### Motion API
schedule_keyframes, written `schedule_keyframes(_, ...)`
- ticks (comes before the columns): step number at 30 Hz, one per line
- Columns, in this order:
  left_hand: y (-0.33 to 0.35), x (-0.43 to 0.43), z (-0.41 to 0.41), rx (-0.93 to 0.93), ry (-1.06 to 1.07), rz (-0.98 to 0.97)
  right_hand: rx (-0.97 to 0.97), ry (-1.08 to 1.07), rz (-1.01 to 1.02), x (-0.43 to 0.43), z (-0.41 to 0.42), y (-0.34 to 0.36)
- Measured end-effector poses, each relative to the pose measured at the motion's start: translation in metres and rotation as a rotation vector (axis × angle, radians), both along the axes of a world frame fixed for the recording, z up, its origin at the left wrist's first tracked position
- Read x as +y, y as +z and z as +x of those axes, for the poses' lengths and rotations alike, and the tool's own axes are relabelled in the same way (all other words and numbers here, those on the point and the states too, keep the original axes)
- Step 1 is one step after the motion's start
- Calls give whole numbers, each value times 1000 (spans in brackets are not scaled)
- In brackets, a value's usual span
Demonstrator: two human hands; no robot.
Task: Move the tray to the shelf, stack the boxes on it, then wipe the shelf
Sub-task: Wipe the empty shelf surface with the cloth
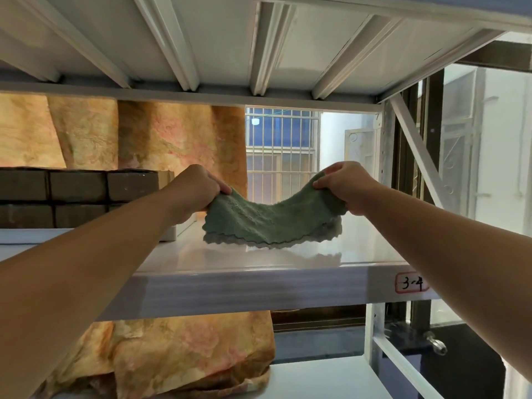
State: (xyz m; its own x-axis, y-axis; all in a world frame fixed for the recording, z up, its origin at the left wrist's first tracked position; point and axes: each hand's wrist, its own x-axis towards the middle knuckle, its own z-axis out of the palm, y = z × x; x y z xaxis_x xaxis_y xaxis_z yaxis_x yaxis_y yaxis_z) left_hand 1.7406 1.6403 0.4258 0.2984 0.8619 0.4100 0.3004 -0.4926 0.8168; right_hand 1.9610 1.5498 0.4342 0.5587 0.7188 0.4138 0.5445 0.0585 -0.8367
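Observation:
A green cloth point(270, 223) hangs stretched between both hands, just above the white shelf point(259, 280). My left hand point(198, 188) pinches its left corner and my right hand point(345, 187) pinches its right corner. The cloth's scalloped lower edge sags close to the shelf surface; whether it touches is unclear. On the left of the shelf, brown boxes point(77, 194) are stacked in two rows on a white tray point(171, 233); my left forearm hides part of them.
The ribbed underside of an upper shelf point(259, 47) is close overhead. An orange patterned curtain point(144, 133) hangs behind. A barred window point(280, 156) is beyond. A diagonal brace point(414, 148) and upright close the right end. A label reading 3-4 point(411, 282) marks the shelf front.

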Motion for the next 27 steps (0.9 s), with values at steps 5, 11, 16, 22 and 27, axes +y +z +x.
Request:
schedule_keyframes(5,18,-17,21,3,-111,56,84,-8,56,7,-25,32)
schedule_keyframes(11,35,-19,45,-97,-122,134,288,223,100,18,-67,46)
schedule_keyframes(16,36,-9,49,-145,-75,233,299,242,139,39,-81,39)
schedule_keyframes(22,29,13,44,-205,-88,180,302,426,217,53,-78,24)
schedule_keyframes(27,25,21,42,-320,-107,65,79,372,187,68,-72,22)
